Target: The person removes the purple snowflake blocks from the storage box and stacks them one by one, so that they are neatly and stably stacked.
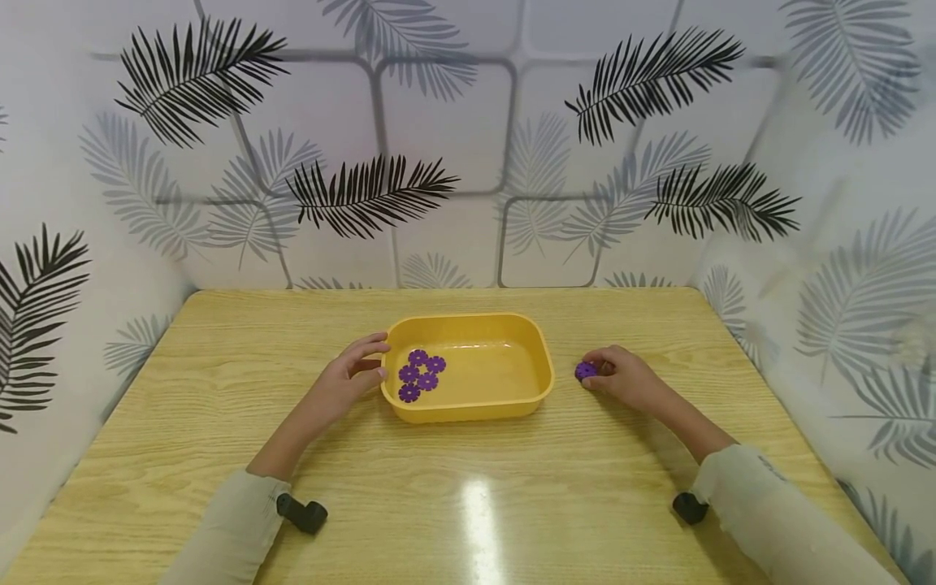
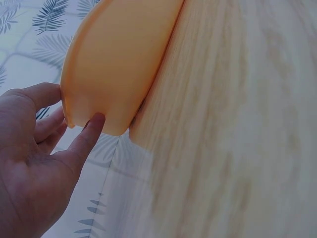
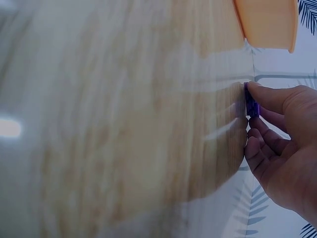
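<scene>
Piece point(image 1: 584, 371), purple, notch-edged, right hand point(image 1: 623, 379) pinching it, left hand point(image 1: 349, 377) spread against yellow tray point(image 1: 497, 375).

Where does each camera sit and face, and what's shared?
Head: on the head, facing forward and down at the yellow oblong plastic tub on the wood-grain table; left hand, right hand and pale sleeves show.
Left wrist: on that wrist, facing the tub's outer wall; only the left hand shows.
Right wrist: on that wrist, facing across the table; only its hand shows, pinching at least one small purple notched disc.
Shared: tub, all three; disc, head and right wrist.
</scene>
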Demonstrator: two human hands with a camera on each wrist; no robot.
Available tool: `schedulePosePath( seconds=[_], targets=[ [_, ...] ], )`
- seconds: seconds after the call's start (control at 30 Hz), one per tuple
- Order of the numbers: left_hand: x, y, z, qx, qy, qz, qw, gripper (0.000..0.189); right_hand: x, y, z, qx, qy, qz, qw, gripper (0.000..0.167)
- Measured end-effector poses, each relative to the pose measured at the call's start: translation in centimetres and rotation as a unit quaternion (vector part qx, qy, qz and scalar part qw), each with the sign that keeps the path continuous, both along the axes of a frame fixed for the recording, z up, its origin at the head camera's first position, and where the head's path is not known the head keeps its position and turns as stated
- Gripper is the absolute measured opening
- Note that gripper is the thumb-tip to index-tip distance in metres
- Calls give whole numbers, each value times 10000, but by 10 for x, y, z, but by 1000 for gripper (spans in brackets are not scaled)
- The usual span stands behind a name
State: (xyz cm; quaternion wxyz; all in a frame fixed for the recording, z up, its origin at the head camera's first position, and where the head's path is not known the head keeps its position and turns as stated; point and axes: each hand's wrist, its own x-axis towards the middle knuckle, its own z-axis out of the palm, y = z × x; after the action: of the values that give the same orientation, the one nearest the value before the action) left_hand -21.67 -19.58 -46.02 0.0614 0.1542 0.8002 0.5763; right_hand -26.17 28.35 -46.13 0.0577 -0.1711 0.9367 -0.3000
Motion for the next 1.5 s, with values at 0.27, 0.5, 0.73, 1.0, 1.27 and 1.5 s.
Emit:
schedulePosePath(
  seconds=[0.27, 0.5, 0.73, 1.0, 1.27, 1.5],
  targets=[
    [0, -2, 0, 53, -50, -32, 10000, 44, 3, -1, 3, -51, -154, -45, 9999, 42],
    [-1, -1, -1, 74, -51, -58, 9999, 44, 4, 3, 4, -88, -255, -71, 9996, 49],
    [-1, -1, -1, 9, -36, -11, 10000, 45, 4, 2, 14, -119, -257, -199, 9994, 50],
    [0, -1, 0, 35, -35, -40, 10000, 46, 1, -7, 36, -267, 152, -148, 9994, 49],
    [1, 0, 1, -13, -3, -21, 10000, 45, -4, -29, 59, -640, -4, -88, 9979, 52],
    [1, 0, 1, -13, -24, -24, 10000, 45, -5, -56, 74, -824, 36, 25, 9966, 48]
  ],
)
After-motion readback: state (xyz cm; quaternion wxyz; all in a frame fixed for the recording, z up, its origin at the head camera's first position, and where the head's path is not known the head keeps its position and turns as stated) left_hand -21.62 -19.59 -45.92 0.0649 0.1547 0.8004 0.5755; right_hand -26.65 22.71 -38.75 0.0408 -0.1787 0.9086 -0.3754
